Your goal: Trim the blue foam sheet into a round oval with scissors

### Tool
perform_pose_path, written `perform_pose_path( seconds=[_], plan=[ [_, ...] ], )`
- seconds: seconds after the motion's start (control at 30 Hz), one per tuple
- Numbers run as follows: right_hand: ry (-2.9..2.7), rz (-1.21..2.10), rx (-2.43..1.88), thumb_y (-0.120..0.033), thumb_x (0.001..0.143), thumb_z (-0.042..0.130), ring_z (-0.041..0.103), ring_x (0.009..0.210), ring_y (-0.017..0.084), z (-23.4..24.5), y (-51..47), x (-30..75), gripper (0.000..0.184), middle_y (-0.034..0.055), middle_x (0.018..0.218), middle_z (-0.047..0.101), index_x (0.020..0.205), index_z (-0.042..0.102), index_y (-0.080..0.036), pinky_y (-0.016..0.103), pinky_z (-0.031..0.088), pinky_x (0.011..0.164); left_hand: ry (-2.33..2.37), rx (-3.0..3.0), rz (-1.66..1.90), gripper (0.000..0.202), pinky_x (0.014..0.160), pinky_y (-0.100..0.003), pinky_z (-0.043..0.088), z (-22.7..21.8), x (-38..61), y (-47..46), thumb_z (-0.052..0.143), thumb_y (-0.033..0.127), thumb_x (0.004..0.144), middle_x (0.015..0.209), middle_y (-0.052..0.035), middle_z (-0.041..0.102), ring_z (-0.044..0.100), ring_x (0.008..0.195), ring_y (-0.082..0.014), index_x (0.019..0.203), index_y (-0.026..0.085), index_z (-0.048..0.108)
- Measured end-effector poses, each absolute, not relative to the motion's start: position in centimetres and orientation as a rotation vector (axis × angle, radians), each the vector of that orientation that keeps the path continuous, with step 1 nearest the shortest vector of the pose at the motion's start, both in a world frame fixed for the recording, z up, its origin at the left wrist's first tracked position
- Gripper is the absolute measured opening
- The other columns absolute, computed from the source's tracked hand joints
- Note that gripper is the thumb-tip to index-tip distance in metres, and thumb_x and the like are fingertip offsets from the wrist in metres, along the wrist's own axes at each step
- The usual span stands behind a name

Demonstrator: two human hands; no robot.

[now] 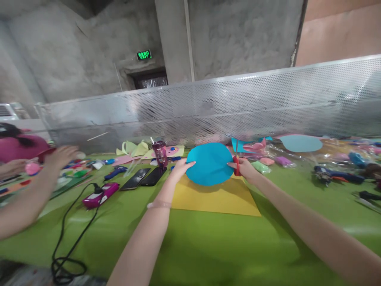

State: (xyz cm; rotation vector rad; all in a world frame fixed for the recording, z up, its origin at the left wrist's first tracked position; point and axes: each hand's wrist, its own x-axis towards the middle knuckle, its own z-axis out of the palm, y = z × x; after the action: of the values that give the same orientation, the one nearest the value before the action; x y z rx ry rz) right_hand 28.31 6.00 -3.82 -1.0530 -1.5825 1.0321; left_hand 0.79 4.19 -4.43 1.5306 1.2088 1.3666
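A round blue sheet of paper (210, 163) is held up between my two hands, above a yellow sheet (217, 198) that lies on the green table. My left hand (180, 169) pinches its left edge, thumb in front. On the opposite edge my right hand (242, 166) grips the disc and also keeps hold of red-handled scissors (237, 166), whose blades point upward. The fingers behind the paper are hidden.
Left of the yellow sheet are a dark cup with a straw (160, 153), two phones (135, 179) and a purple power strip (101, 195) with a black cable. A co-worker's arm (38, 190) reaches in at left. A glue gun (339, 174) lies at right; a perforated metal panel (208, 111) stands behind.
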Motion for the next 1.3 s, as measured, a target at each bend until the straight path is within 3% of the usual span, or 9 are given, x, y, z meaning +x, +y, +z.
perform_pose_path(
  seconds=[0.23,0.37,0.47,1.3],
  plan=[
    [-1.805,0.967,-1.083,-0.041,0.064,0.062,0.044,0.043,0.008,-2.8,5.0,28.3,0.028,0.0005,0.049,0.053,0.059,0.051,-0.014,0.019,0.030,0.038,1.316,1.499,1.747,0.046,0.071,-0.033,0.046,-3.8,0.5,4.5,0.063,0.050,0.061,0.087,-0.0076,0.068,0.061,0.082,-0.0236,0.091,0.015,0.066],
    [-1.769,0.991,-1.039,-0.031,0.064,0.057,0.043,0.044,0.008,-2.2,4.6,28.8,0.022,-0.0032,0.046,0.044,0.054,0.045,-0.016,0.020,0.037,0.044,1.343,1.443,1.736,0.048,0.066,-0.031,0.046,-3.3,0.2,4.1,0.066,0.052,0.057,0.083,-0.0066,0.068,0.061,0.077,-0.0229,0.088,0.015,0.067],
    [-1.802,0.982,-1.042,-0.026,0.063,0.053,0.040,0.041,0.007,-2.3,4.7,29.1,0.017,-0.0044,0.044,0.041,0.054,0.043,-0.017,0.021,0.036,0.041,1.375,1.441,1.730,0.049,0.065,-0.031,0.046,-3.2,0.2,4.0,0.066,0.053,0.056,0.082,-0.0068,0.069,0.061,0.076,-0.0230,0.087,0.015,0.068],
    [-1.863,0.947,-1.069,-0.019,0.062,0.045,0.043,0.037,0.009,-2.3,4.4,29.3,0.014,0.0000,0.041,0.049,0.048,0.044,-0.016,0.021,0.036,0.037,1.385,1.489,1.732,0.048,0.067,-0.030,0.045,-2.8,0.8,3.5,0.064,0.053,0.059,0.085,-0.0062,0.068,0.060,0.080,-0.0237,0.090,0.017,0.067]
  ],
)
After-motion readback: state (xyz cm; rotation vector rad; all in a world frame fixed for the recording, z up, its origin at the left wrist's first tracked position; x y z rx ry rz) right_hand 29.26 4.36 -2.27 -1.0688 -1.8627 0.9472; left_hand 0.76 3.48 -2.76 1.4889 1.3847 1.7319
